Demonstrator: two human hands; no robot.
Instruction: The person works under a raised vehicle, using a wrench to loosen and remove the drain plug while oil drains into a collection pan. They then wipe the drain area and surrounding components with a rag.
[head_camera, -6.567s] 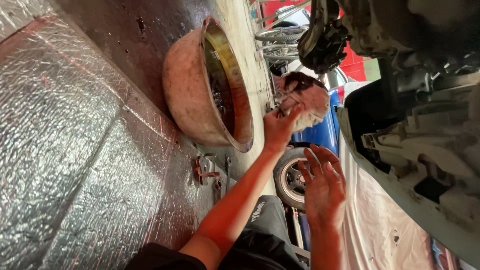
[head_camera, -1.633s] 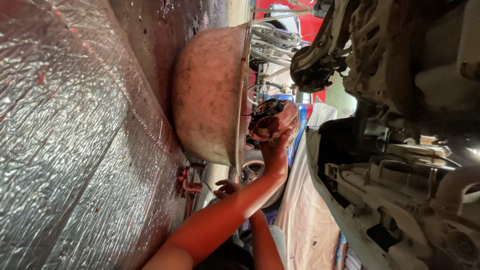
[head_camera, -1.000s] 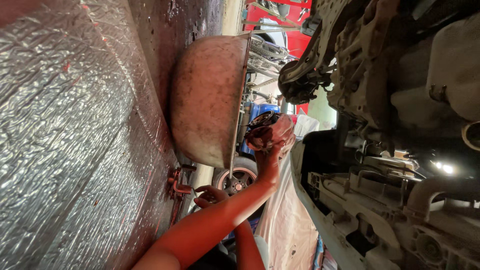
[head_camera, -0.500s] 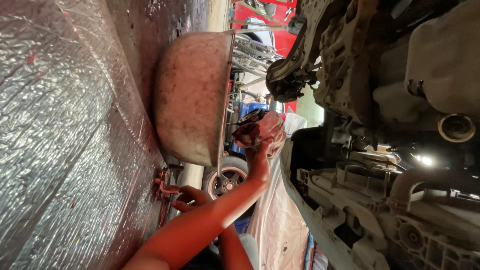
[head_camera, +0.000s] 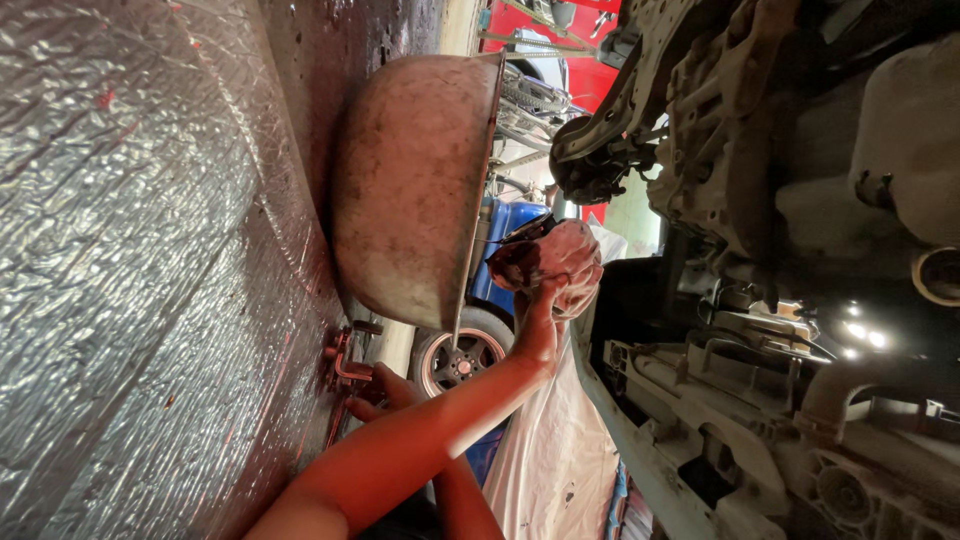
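One arm stretches up, its hand clenched in a grip on a pink, stained rag wadded around something dark. Just beside the grip sits one big rusty metal basin; the car's underside hangs on the other side. The other hand rests low by a red tool; I cannot tell its grip. One wheel shows behind.

The mat fills the left side; the basin sits on the floor next to the mat; the car's underside fills the right side; one hand is up between the basin and the car, with a rag in it; the other hand is low, by a clamp under the basin; a wheel is behind the arms.
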